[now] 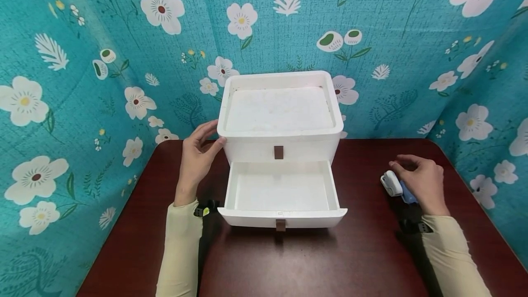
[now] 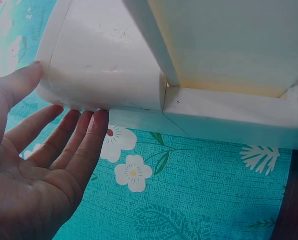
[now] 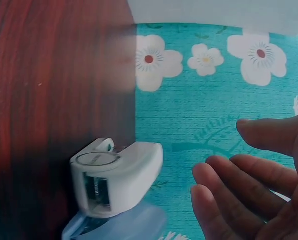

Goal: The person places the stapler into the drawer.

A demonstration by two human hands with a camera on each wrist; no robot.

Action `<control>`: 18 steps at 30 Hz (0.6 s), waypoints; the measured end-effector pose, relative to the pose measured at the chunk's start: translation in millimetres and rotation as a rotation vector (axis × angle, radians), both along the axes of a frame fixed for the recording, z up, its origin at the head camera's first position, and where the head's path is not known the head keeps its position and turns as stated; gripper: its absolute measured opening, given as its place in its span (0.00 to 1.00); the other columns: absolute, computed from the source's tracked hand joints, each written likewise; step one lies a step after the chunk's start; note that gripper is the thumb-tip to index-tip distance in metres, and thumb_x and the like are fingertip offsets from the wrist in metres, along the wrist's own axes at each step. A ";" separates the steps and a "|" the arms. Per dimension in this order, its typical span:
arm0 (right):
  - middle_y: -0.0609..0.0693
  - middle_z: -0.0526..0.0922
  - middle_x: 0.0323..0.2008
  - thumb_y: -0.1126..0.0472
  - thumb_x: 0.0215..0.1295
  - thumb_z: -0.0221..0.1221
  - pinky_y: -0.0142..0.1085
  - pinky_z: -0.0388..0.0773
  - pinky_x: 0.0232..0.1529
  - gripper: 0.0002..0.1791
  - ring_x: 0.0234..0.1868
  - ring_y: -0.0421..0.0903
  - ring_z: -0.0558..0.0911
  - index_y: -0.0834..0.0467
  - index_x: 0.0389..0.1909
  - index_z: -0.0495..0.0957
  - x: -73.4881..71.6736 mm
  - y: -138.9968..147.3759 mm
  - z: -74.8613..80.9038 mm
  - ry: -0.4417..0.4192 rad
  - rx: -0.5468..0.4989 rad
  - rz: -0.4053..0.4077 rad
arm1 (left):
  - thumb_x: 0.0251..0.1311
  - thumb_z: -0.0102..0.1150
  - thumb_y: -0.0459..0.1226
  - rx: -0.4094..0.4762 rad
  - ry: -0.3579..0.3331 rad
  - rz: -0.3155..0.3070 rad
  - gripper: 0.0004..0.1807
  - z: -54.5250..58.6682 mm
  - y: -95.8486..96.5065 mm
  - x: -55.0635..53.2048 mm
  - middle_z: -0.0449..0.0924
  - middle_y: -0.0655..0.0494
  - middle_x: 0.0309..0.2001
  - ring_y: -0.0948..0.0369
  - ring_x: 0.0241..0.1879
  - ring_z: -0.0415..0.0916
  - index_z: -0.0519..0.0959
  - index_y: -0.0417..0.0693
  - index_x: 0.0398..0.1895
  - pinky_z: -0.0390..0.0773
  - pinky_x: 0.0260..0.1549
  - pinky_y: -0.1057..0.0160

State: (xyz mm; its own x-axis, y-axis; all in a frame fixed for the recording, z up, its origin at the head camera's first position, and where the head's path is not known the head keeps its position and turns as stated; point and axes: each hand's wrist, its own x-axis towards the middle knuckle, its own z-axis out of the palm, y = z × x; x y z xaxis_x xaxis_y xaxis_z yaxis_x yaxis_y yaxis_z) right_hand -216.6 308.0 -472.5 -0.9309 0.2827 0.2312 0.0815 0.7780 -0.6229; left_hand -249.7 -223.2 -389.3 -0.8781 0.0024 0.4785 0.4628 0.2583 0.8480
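Observation:
A white two-drawer storage box [image 1: 251, 148] stands at the middle of the table, its lower drawer [image 1: 282, 219] pulled out and its bare floor showing. My left hand [image 1: 197, 159] touches the box's left side, fingertips along the wall and thumb at the front corner. In the left wrist view, the left hand's fingers [image 2: 91, 145] are extended against the box. My right hand [image 1: 425, 182] hovers beside a small white device [image 1: 391, 183] with a dark window, holding nothing. A blue object [image 1: 408, 194] lies against the device, partly hidden by that hand in the head view.
The dark red wooden table [image 1: 363, 251] carries the box and the small items. Teal flowered cloth [image 1: 264, 54] hangs close behind and on both sides. The box's top is a shallow tray with a raised rim [image 1: 280, 133]. Brown pull tabs [image 1: 278, 152] mark the drawer fronts.

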 end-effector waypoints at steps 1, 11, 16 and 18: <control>0.67 0.90 0.46 0.46 0.71 0.65 0.32 0.68 0.36 0.27 0.35 0.21 0.72 0.64 0.58 0.84 -0.8 0.6 -1.7 -0.003 0.005 0.004 | 0.68 0.67 0.33 0.001 0.001 0.000 0.25 0.0 -0.1 -0.1 0.80 0.48 0.67 0.48 0.66 0.80 0.79 0.47 0.68 0.85 0.54 0.68; 0.71 0.88 0.43 0.53 0.70 0.66 0.49 0.72 0.39 0.22 0.46 0.66 0.83 0.69 0.52 0.85 -4.5 5.2 -15.8 -0.005 0.061 0.030 | 0.68 0.67 0.33 -0.006 0.000 0.000 0.25 -0.7 -0.1 0.2 0.80 0.49 0.67 0.49 0.66 0.80 0.79 0.47 0.69 0.85 0.56 0.64; 0.71 0.89 0.43 0.52 0.69 0.67 0.45 0.75 0.31 0.23 0.43 0.65 0.85 0.69 0.50 0.86 -4.2 5.1 -16.1 -0.047 0.095 0.022 | 0.68 0.67 0.33 -0.007 0.002 0.000 0.25 -0.1 -0.1 0.1 0.79 0.48 0.67 0.49 0.66 0.80 0.79 0.46 0.69 0.86 0.55 0.63; 0.71 0.89 0.43 0.51 0.68 0.67 0.41 0.74 0.28 0.24 0.41 0.64 0.85 0.69 0.50 0.86 -4.0 4.8 -15.2 -0.073 0.106 0.021 | 0.68 0.67 0.32 -0.005 0.004 0.000 0.26 0.4 -0.1 0.0 0.79 0.47 0.67 0.49 0.66 0.80 0.79 0.46 0.69 0.86 0.55 0.64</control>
State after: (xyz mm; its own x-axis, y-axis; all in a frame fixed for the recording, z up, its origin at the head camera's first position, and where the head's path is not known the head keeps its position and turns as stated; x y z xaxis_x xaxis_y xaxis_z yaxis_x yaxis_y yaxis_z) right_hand -220.6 312.7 -487.7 -0.9520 0.2403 0.1898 0.1065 0.8410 -0.5305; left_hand -249.7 -223.3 -388.8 -0.8763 0.0050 0.4818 0.4660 0.2628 0.8449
